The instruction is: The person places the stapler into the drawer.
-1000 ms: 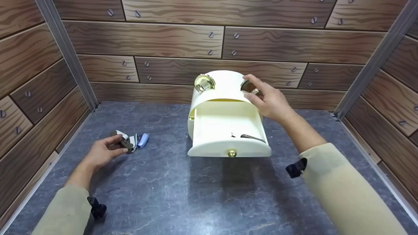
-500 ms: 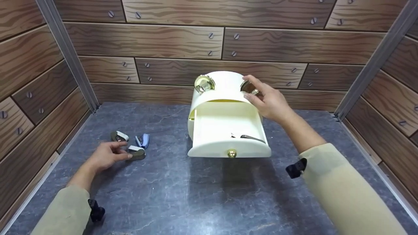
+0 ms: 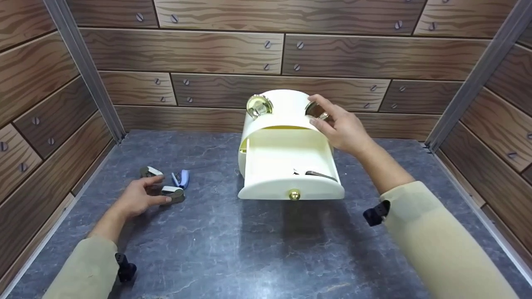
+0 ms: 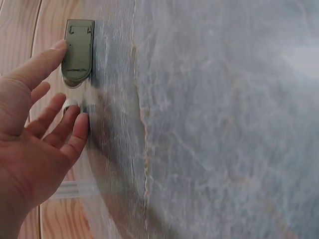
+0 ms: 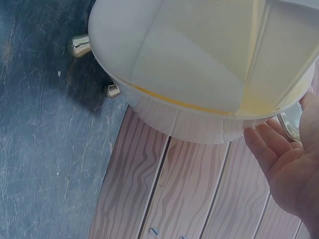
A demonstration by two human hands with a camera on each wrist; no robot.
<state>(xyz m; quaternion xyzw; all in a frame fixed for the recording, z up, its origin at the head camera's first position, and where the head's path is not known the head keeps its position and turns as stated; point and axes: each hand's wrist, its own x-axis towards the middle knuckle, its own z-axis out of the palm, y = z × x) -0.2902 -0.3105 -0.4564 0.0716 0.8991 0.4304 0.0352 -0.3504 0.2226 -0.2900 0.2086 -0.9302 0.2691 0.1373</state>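
Observation:
In the head view a cream drawer box (image 3: 286, 106), shaped like a twin-bell alarm clock, stands mid-table. Its drawer (image 3: 266, 192) is pulled out, holding a dark slim object (image 3: 321, 175) and a tiny unclear bit. My right hand (image 3: 343, 128) holds the box at its right gold bell (image 3: 314, 110), thumb and forefinger on either side. To the left, my left hand (image 3: 139, 198) has its thumb against a green-and-white mini stapler (image 3: 176, 195), fingers spread. In the left wrist view the stapler's green base (image 4: 78, 50) shows. A second green-and-white stapler (image 3: 150, 171) and a blue stapler (image 3: 181, 179) lie close by.
The left gold bell (image 3: 258, 106) juts from the box top. A gold knob (image 3: 294, 194) sticks out of the drawer front. Wood-patterned walls (image 3: 232, 54) enclose the grey marbled table (image 3: 216, 249). Gold feet (image 5: 79, 46) show in the right wrist view.
The left hand has set the green-and-white stapler down in front of the blue one and loosened its fingers. The right hand and the drawer box have stayed in place.

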